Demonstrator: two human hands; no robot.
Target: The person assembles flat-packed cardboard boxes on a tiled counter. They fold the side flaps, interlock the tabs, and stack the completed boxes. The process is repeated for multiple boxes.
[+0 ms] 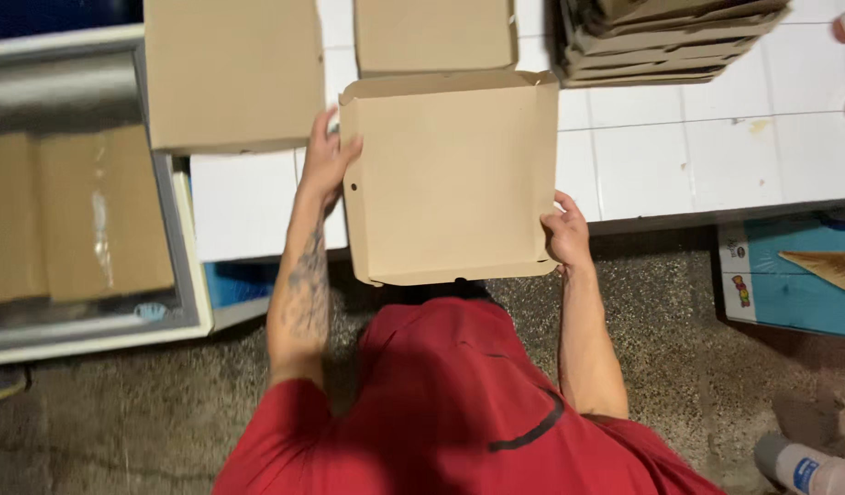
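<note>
Right hand [566,240]: grip pinched on near right corner of flat brown cardboard pizza box [450,179]. Left hand [326,163]: fingers curled on left edge. Box half over white tiled tabletop [697,156] edge, near part unsupported. Risk: corner pinch slipping, box tipping toward floor. Looks plain, creased, flaps raised. Beyond: stack of folded boxes [665,41].

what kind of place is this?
Likely a pizza shop's packing area. Both hands, left and right, hold a flat cardboard box over a white tiled counter, with a stack of boxes behind.
</note>
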